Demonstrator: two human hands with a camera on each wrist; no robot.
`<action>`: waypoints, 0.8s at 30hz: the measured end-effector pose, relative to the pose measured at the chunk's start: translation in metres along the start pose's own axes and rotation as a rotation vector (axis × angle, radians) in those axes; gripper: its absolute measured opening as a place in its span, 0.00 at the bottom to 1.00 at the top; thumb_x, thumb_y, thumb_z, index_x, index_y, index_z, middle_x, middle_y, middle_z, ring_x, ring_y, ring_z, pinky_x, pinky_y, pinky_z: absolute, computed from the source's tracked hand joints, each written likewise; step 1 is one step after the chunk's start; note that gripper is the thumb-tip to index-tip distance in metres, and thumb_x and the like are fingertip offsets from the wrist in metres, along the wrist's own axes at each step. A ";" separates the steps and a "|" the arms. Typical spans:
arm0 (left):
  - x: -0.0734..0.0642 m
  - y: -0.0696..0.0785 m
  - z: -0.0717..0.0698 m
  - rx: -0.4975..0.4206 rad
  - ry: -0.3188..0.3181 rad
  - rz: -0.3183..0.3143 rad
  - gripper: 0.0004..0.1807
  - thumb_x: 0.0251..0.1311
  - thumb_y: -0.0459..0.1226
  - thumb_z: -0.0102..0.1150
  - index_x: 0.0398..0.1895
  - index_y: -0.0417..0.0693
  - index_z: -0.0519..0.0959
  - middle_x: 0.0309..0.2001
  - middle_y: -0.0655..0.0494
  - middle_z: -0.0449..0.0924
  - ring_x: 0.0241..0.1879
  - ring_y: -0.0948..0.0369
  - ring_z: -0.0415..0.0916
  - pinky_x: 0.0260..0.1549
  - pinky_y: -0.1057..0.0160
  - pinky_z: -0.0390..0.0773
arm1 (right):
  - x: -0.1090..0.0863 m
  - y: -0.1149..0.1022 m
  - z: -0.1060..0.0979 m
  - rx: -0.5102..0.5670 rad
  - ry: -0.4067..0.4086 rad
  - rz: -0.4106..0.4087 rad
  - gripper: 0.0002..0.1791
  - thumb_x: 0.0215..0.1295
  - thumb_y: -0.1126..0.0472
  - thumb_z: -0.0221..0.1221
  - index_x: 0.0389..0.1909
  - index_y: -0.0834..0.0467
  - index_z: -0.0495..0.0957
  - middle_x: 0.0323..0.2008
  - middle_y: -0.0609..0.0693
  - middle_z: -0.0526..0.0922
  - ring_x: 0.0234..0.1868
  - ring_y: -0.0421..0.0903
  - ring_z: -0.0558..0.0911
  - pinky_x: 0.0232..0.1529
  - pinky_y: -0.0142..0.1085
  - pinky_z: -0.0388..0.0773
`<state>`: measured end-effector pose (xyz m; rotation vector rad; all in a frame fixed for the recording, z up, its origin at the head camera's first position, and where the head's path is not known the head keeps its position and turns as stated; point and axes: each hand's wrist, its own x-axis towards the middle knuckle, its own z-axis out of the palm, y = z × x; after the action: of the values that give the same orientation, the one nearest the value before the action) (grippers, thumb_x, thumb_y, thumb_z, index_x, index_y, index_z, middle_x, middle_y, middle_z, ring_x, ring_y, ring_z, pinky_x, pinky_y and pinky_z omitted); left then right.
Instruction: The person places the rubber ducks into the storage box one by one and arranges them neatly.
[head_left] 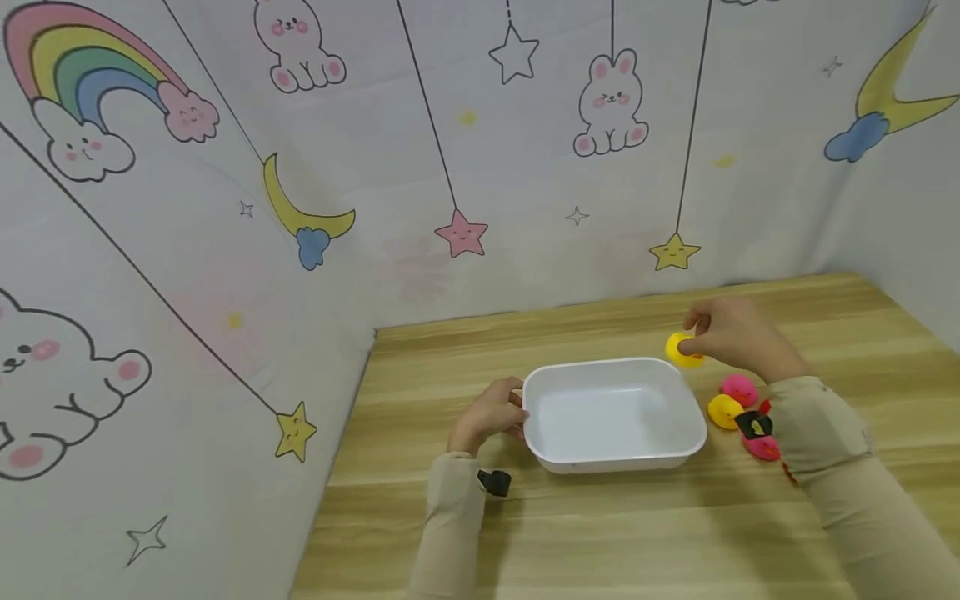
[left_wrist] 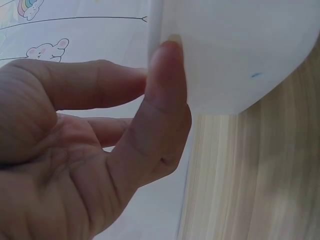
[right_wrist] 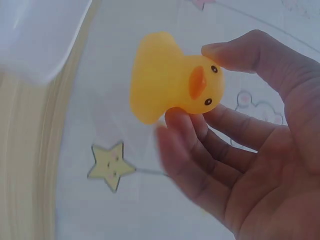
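Note:
A white rectangular basin point(head_left: 615, 421) stands on the wooden table, its inside bare. My left hand point(head_left: 489, 414) pinches the basin's left rim between thumb and fingers; the left wrist view shows the thumb and fingers on either side of the basin wall point(left_wrist: 225, 60). Beyond the basin's far right corner, my right hand point(head_left: 738, 337) holds a yellow rubber duck point(head_left: 681, 350) above the table. In the right wrist view the thumb and fingertips grip the rubber duck point(right_wrist: 160, 75) by its head, with its orange beak and black eyes showing.
Right of the basin, a yellow duck point(head_left: 724, 412) and pink ducks point(head_left: 739, 389) lie on the wooden table point(head_left: 600, 533), partly hidden by the right sleeve and its black wrist strap. Red bits show beside them. A cartoon-printed white cloth point(head_left: 525, 167) hangs behind and at the left.

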<state>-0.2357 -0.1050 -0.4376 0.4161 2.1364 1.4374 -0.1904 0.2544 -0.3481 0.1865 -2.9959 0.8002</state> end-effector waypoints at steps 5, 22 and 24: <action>0.001 0.001 0.001 0.000 0.005 0.002 0.29 0.58 0.18 0.54 0.65 0.25 0.66 0.39 0.41 0.73 0.24 0.55 0.78 0.33 0.49 0.90 | 0.015 -0.026 0.019 0.046 -0.024 -0.044 0.13 0.55 0.59 0.69 0.32 0.66 0.82 0.29 0.52 0.83 0.30 0.50 0.77 0.29 0.40 0.78; 0.000 0.002 -0.001 -0.029 0.038 -0.035 0.27 0.56 0.17 0.55 0.63 0.26 0.68 0.37 0.44 0.72 0.23 0.55 0.77 0.35 0.46 0.89 | 0.075 -0.103 0.105 0.037 -0.262 -0.205 0.13 0.52 0.64 0.70 0.15 0.59 0.78 0.16 0.47 0.77 0.19 0.43 0.73 0.20 0.30 0.72; -0.001 0.003 0.000 -0.025 0.037 -0.033 0.27 0.56 0.17 0.55 0.62 0.26 0.68 0.36 0.45 0.71 0.23 0.55 0.78 0.35 0.44 0.89 | 0.076 -0.108 0.113 0.023 -0.274 -0.210 0.13 0.50 0.65 0.70 0.14 0.59 0.76 0.15 0.46 0.75 0.19 0.42 0.72 0.19 0.29 0.70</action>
<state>-0.2349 -0.1049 -0.4343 0.3456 2.1422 1.4622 -0.2532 0.0969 -0.3882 0.6501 -3.1404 0.8486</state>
